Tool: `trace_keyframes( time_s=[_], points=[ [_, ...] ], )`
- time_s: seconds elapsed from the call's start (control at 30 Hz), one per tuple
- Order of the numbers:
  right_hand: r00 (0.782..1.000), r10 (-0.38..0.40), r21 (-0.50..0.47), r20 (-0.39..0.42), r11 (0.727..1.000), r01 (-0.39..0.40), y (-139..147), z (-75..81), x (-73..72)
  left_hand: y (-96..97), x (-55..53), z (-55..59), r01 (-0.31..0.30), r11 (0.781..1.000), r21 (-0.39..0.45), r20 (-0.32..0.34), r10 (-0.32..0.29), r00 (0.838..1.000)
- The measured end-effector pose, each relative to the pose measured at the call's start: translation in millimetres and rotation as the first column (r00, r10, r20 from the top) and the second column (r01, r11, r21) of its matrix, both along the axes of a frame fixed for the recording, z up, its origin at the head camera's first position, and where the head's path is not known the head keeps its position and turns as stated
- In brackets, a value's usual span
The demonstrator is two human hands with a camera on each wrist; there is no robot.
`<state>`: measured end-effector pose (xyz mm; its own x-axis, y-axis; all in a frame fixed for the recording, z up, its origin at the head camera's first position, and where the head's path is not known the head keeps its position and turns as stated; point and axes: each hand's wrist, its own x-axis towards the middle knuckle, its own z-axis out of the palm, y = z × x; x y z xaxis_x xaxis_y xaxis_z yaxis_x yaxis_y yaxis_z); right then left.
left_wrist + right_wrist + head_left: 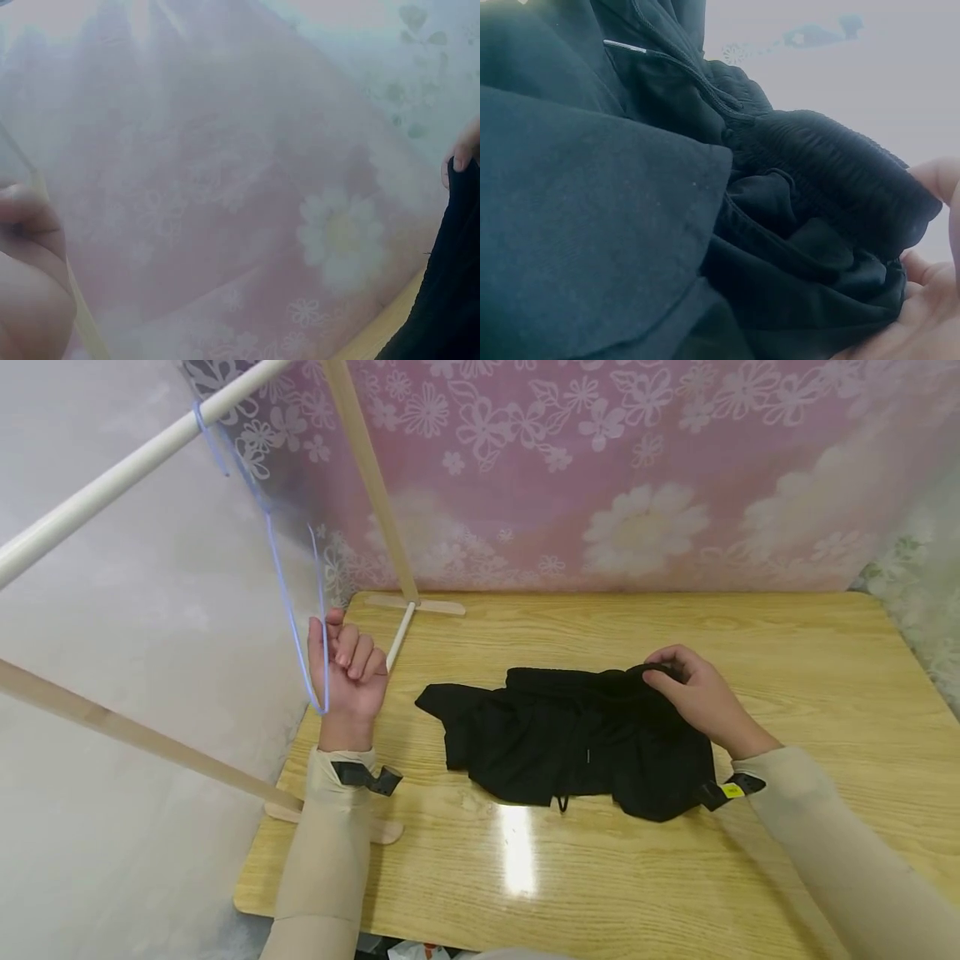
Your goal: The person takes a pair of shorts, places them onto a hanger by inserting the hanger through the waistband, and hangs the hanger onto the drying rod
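A pair of black shorts (540,743) lies crumpled across the table, its drawstring hanging near the front. In the right wrist view the gathered elastic waistband (832,180) and a white-tipped drawstring (626,46) show. My right hand (701,697) pinches the waistband at its far right end, thumb on the near side. My left hand (352,668) is raised at the left, palm up and fingers loosely curled. A thin blue hanger (288,597) overlaps the thumb and palm in the head view; no finger wraps over its wire.
The hanger hooks over a white rod (127,468) of a rack with wooden posts (375,485). Its wooden feet (442,607) stand on the left of the wooden table (825,693). A pink flowered curtain (525,485) hangs behind.
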<state>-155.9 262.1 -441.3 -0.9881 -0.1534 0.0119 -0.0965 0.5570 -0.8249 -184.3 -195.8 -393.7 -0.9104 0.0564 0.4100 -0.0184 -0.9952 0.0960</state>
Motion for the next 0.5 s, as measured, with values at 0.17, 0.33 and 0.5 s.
trace_keyframes(
  time_s=[0.17,0.33,0.5],
  points=[
    [1.000,0.008,-0.013,-0.003,1.000,-0.008,3,-0.5,-0.1,-3.5,-2.1,-0.1,-0.003,1.000,0.027,0.023,0.002,1.000],
    [1.000,0.013,-0.011,0.013,1.000,-0.013,3,-1.3,0.3,-6.1,-2.8,6.8,-0.120,0.990,-0.067,0.108,0.127,0.986],
    [0.999,0.016,0.003,0.039,1.000,-0.016,3,-0.7,0.9,-1.5,-4.1,12.2,-0.270,0.908,-0.321,0.154,0.332,0.931]
  ],
)
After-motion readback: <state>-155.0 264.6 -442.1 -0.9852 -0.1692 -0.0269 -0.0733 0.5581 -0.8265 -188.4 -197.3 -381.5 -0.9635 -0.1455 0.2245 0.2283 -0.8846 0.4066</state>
